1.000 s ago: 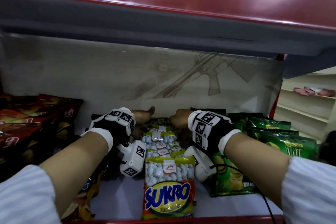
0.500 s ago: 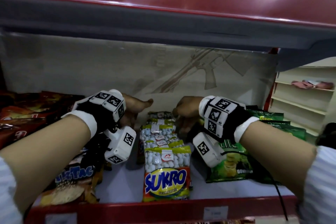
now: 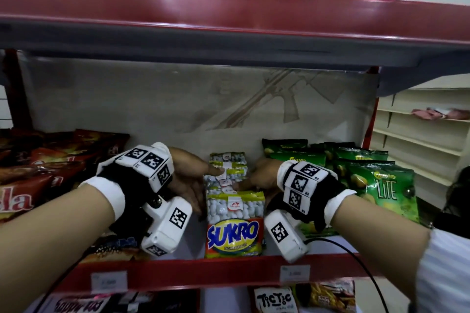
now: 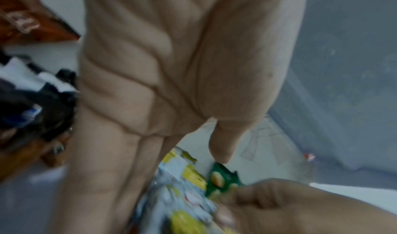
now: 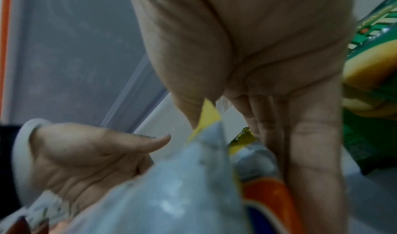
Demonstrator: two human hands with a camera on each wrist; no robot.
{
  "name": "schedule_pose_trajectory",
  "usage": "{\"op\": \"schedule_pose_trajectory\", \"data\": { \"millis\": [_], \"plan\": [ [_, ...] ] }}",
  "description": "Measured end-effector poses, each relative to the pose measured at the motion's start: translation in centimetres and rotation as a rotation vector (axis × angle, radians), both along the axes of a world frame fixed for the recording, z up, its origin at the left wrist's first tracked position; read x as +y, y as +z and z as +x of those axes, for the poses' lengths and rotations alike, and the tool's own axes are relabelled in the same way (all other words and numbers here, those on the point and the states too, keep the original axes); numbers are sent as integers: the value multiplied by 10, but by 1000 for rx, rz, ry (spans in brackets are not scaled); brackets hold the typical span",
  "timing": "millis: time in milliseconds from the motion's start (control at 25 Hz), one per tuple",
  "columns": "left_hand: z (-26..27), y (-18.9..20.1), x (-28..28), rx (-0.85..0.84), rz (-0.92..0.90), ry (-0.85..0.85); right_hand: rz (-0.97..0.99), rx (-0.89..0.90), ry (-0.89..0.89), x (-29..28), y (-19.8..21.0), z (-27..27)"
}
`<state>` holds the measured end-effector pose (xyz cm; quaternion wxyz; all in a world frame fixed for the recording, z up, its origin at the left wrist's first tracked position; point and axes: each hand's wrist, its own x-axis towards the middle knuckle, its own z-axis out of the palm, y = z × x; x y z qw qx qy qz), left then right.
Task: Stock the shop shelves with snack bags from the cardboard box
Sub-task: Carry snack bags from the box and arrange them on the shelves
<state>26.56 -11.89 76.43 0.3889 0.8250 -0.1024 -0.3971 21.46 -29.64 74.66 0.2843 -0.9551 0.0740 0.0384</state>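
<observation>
Yellow-topped Sukro bags [image 3: 234,213] stand flanked by both flat hands [image 3: 189,180]

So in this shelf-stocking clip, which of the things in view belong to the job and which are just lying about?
Part of the job:
- row of Sukro bags on the red-edged shelf
- left hand and right hand, flanking and touching the row

Just there:
- green Lite bags, right of the row
- red bags, far left
- Tic Tic bag, shelf below
- price tags

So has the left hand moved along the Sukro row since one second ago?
Yes. The left hand came back from the rear wall toward the front Sukro bag.
</observation>
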Motion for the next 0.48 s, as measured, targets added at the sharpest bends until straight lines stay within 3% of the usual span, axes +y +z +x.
{"op": "schedule_pose_trajectory", "data": {
  "millis": [120, 200, 400, 480],
  "plan": [
    [-7, 5, -2, -76, -114, 69, -126, -60, -44, 3, 3, 4],
    [-9, 4, -1, -107, -181, 135, -66, -85, -69, 8, 1, 3],
    [-10, -7, 11, -151, -135, 216, 17, -128, -45, 5, 9, -19],
    [-13, -9, 18, -113, -115, 222, 97, -60, -35, 0, 15, -37]
  ]
}}
